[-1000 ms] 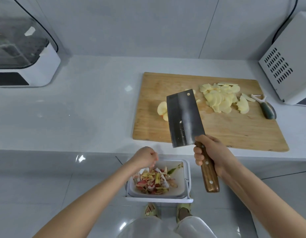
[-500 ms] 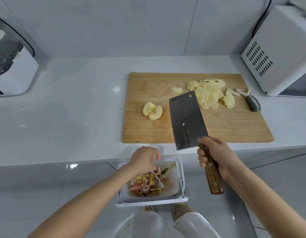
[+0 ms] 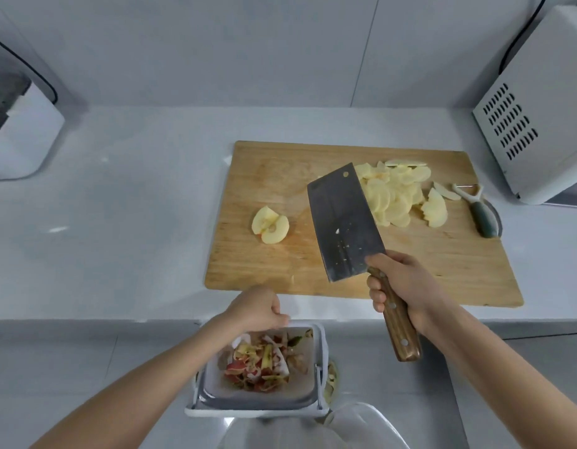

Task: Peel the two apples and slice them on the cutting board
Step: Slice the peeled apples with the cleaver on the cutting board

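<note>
Since half a second ago our left hand (image 3: 258, 307) has drawn its fingers in from a looser spread, and it sits at the counter (image 3: 134, 205) edge above the far rim of the scrap bin (image 3: 316, 398), where the peelings (image 3: 258, 361) lie. Its fingers are curled under with the palm hidden, so we cannot tell whether it holds anything. Our right hand (image 3: 407, 286) is wrapped round the wooden handle of the cleaver (image 3: 343, 222), close up to the blade, which is raised and tilted over the cutting board (image 3: 280, 264). One peeled apple piece (image 3: 270, 224) remains uncut on the left part of the board, well apart from the pile of slices (image 3: 394, 196) at the back right. The peeler (image 3: 478, 212) lies at the board's right edge. We judge that piece to be light, firm and crisp, but wet and slick on its bare flesh, so it may skid under a heavy blade. It would sit best on its flattest cut face. We would pin it from above with curled fingertips on the end away from the edge, knuckles toward the blade. The cleaver looks heavy enough to cut by its own weight, so little pressing should be needed. Bits of apple cling to its side.
</note>
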